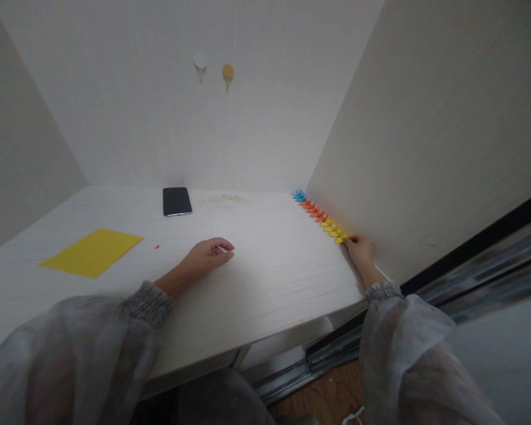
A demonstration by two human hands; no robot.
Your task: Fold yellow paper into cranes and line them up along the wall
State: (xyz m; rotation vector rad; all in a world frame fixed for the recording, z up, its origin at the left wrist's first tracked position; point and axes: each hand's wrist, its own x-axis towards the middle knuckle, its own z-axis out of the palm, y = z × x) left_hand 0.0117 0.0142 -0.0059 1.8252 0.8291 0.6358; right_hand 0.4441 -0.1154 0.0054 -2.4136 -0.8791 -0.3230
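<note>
A row of several small folded paper pieces (321,216) runs along the right wall on the white desk (265,277), blue at the far end, orange in the middle, yellow nearest me. My right hand (360,249) pinches the nearest yellow piece (340,236) at the row's near end. My left hand (210,254) rests on the desk's middle with its fingers loosely curled and nothing visible in them. A flat yellow paper sheet (92,252) lies at the left, well apart from both hands.
A black phone (176,201) lies face up near the back wall. A tiny red scrap (157,246) sits beside the yellow sheet. Two hooks, white (199,62) and yellow (228,73), hang on the back wall. Walls close in left, back and right.
</note>
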